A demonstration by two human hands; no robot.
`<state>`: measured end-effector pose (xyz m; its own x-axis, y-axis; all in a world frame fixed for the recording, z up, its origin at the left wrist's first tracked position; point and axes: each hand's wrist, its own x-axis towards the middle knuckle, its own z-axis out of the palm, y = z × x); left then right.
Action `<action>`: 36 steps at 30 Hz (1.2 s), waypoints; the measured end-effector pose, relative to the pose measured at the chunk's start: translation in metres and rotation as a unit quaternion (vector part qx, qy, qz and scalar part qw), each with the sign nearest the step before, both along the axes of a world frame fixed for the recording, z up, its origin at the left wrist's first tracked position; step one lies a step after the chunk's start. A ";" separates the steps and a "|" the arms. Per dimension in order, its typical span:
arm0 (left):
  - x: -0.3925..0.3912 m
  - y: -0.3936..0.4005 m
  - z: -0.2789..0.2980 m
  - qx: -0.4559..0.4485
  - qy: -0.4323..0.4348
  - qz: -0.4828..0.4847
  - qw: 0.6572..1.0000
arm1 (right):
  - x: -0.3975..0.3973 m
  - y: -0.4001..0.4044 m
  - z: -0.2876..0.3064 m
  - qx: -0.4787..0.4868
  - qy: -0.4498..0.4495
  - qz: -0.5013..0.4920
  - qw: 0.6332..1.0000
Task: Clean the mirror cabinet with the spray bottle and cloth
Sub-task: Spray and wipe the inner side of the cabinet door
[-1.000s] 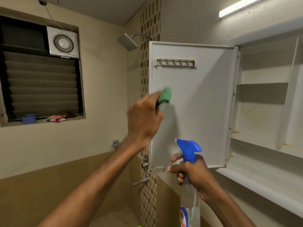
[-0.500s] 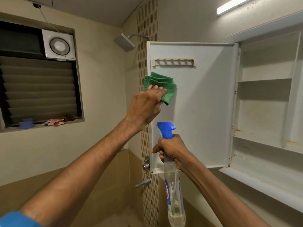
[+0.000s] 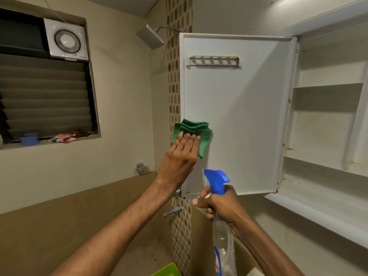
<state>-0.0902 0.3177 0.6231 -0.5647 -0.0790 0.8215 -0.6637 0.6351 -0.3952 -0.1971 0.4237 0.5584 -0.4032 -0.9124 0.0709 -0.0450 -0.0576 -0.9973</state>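
Fig.: L hand (image 3: 180, 156), fingers flat, presses cloth (image 3: 196, 134) on the open cabinet door (image 3: 239, 116), now lower vs 0.5 s ago, at door's left edge: wipe stroke running downward, prob. mid-task. R hand (image 3: 221, 204) grips spray bottle (image 3: 221, 226) below door's bottom edge. Count: 1 cloth, 1 bottle, 1 door, 2 hands.

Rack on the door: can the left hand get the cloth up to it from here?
Probably yes. The left hand presses the cloth flat on the door below the rack, with only bare panel between them.
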 end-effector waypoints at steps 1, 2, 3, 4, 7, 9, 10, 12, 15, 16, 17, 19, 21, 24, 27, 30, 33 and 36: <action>0.000 -0.001 -0.008 -0.006 -0.010 0.009 1.000 | -0.003 0.006 -0.006 -0.001 -0.013 0.001 1.000; 0.001 -0.001 -0.017 -0.007 -0.022 0.017 1.000 | -0.007 0.011 -0.011 -0.001 -0.027 0.001 1.000; 0.001 0.000 -0.026 -0.004 -0.032 0.024 0.999 | -0.011 0.017 -0.016 0.002 -0.036 0.000 0.999; 0.002 0.001 -0.035 -0.002 -0.042 0.032 0.999 | -0.015 0.022 -0.021 0.005 -0.041 -0.001 0.999; 0.005 0.006 -0.063 0.010 -0.063 0.041 0.997 | -0.024 0.032 -0.033 0.012 -0.050 -0.011 0.999; 0.007 0.007 -0.081 0.028 -0.070 0.034 0.997 | -0.027 0.036 -0.040 0.013 -0.060 -0.019 0.998; 0.008 0.008 -0.089 0.036 -0.070 0.032 0.996 | -0.029 0.038 -0.043 0.011 -0.067 -0.023 0.997; 0.009 0.011 -0.105 0.048 -0.065 0.032 0.996 | -0.033 0.042 -0.047 0.006 -0.080 -0.030 0.996; 0.006 0.017 -0.126 0.072 -0.067 0.050 0.994 | -0.036 0.046 -0.052 0.003 -0.089 -0.037 0.995; 0.004 0.019 -0.130 0.080 -0.064 0.059 0.993 | -0.036 0.048 -0.052 0.003 -0.089 -0.039 0.995; 0.002 0.021 -0.133 0.089 -0.059 0.067 0.992 | -0.036 0.049 -0.053 0.004 -0.089 -0.041 0.995; -0.005 0.026 -0.136 0.110 -0.044 0.085 0.989 | -0.038 0.052 -0.055 0.006 -0.090 -0.043 0.995; -0.012 0.034 -0.136 0.134 -0.035 0.114 0.984 | -0.039 0.056 -0.056 0.005 -0.090 -0.047 0.995; -0.024 0.045 -0.133 0.190 -0.025 0.155 0.969 | -0.041 0.061 -0.058 0.002 -0.102 -0.055 0.993; -0.035 0.052 -0.123 0.250 -0.006 0.177 0.952 | -0.044 0.067 -0.058 0.001 -0.109 -0.062 0.992; -0.045 0.057 -0.117 0.277 0.018 0.183 0.943 | -0.050 0.076 -0.057 -0.004 -0.121 -0.067 0.990; -0.053 0.060 -0.115 0.264 0.004 0.202 0.943 | -0.055 0.083 -0.057 -0.009 -0.132 -0.079 0.988; -0.060 0.061 -0.111 0.244 -0.036 0.237 0.940 | -0.060 0.089 -0.055 -0.020 -0.139 -0.088 0.986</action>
<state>-0.1502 0.3791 0.5119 -0.4239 -0.6934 0.5827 -0.9004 0.3919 -0.1888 -0.2574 0.5131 0.5031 -0.5636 -0.8255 -0.0298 0.2179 -0.1138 -0.9693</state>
